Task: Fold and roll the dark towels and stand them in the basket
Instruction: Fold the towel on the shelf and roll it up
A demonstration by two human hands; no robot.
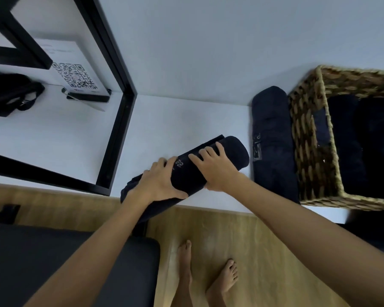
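A dark navy towel (231, 152) lies rolled on the white table (175, 120), its flat tail reaching toward the table's front edge. My left hand (157, 185) grips the roll's near-left part, thumb under it. My right hand (215, 167) presses on top of the roll with fingers spread. A second dark rolled towel (273, 138) lies flat on the table against the left wall of the woven basket (306, 138). Inside the basket more dark towels (364, 147) show, their shapes hard to tell apart.
A black-framed shelf (118, 100) stands at the left, holding a QR-code sign (75, 76) and black straps (11, 94). A dark cushioned seat (75, 262) is below the table edge at the lower left. My bare feet (208, 275) stand on the wooden floor.
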